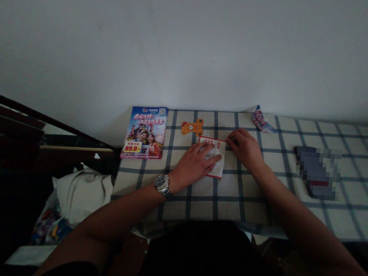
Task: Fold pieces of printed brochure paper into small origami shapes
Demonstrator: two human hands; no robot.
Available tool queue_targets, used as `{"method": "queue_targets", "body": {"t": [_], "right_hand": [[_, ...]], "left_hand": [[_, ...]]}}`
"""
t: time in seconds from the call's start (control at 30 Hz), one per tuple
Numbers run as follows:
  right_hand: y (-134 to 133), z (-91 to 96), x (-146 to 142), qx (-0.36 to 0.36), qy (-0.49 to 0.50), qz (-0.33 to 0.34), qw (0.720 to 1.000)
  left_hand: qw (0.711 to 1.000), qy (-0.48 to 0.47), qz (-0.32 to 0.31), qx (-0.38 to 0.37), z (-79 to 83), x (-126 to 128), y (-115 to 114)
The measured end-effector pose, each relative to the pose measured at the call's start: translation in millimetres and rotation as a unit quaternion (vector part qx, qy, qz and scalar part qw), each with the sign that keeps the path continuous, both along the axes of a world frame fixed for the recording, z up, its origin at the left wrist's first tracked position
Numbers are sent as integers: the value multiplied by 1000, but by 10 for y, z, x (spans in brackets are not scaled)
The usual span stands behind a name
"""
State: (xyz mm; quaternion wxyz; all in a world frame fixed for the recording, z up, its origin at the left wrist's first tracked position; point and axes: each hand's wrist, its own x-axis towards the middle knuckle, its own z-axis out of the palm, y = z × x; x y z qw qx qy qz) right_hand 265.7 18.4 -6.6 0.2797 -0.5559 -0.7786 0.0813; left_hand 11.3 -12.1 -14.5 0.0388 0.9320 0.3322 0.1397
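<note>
A small folded leaflet, white with red edges and red print, lies on the checked tablecloth. My left hand, with a metal watch on its wrist, rests flat across the leaflet with its fingers spread. At the leaflet's upper right corner, the fingers of my right hand are pinched together on the edge. My left fingers cover part of the print. Just above the leaflet is an orange cartoon bear on the cloth.
A stack of colourful flyers lies at the table's left end. Near the wall is a curled printed paper scrap. A partly pixelated dark phone-like object lies to the right. Bags stand below, on the left.
</note>
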Motion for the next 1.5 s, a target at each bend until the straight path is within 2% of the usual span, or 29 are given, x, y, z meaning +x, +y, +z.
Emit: {"method": "queue_targets", "body": {"t": [0.13, 0.33, 0.6, 1.1, 1.5], "right_hand": [[-108, 2, 29, -9, 32, 8, 999], [-271, -27, 16, 15, -2, 48, 999], [-267, -81, -49, 22, -39, 90, 995], [-164, -71, -108, 45, -132, 61, 988], [-64, -82, -187, 41, -103, 31, 993]], "left_hand": [[1000, -4, 2, -5, 1, 1, -7], [1000, -2, 6, -6, 29, -4, -11], [999, -13, 43, -1, 62, -49, 110], [999, -28, 29, -15, 15, -71, 167], [999, -23, 31, -24, 27, -68, 187]]}}
